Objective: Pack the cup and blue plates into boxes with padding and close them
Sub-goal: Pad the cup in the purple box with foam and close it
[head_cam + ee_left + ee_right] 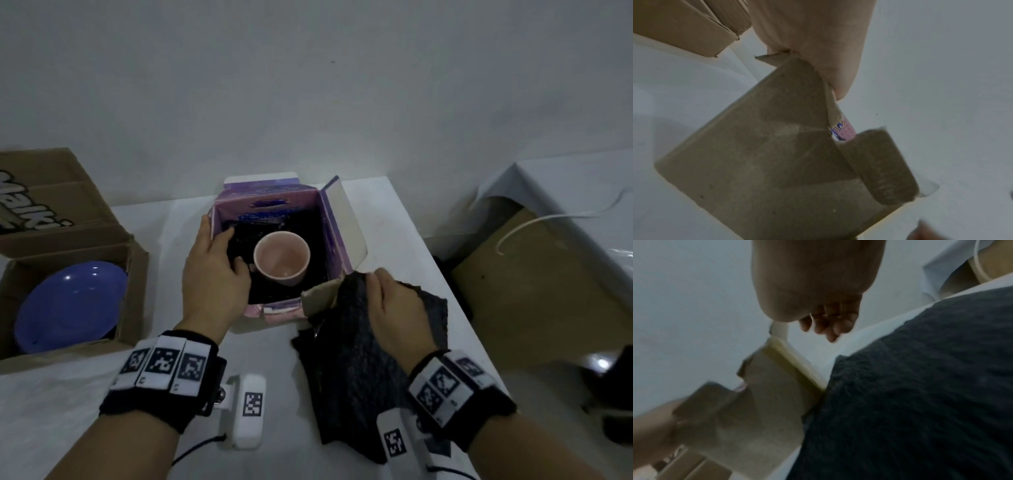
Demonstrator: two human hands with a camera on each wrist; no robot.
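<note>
A pink cup (281, 258) stands upright inside the small purple box (337, 240), on dark padding (308, 222) that lines it. My left hand (219, 267) hooks over the box's left wall, thumb outside and fingers inside beside the cup. The left wrist view shows the box's brown outer side (766, 162) under my thumb. My right hand (387, 298) pinches a dark grey padding sheet (356, 359) at the box's front right corner; the sheet (920, 386) hangs down to the table. Blue plates (68, 305) lie in an open brown box (133, 274) at the left.
The white table (68, 411) ends just right of the purple box. Beyond the gap stands another white surface with a white cable (548, 219) and brown board (531, 291) below it. A dark object (613, 377) sits at the right edge.
</note>
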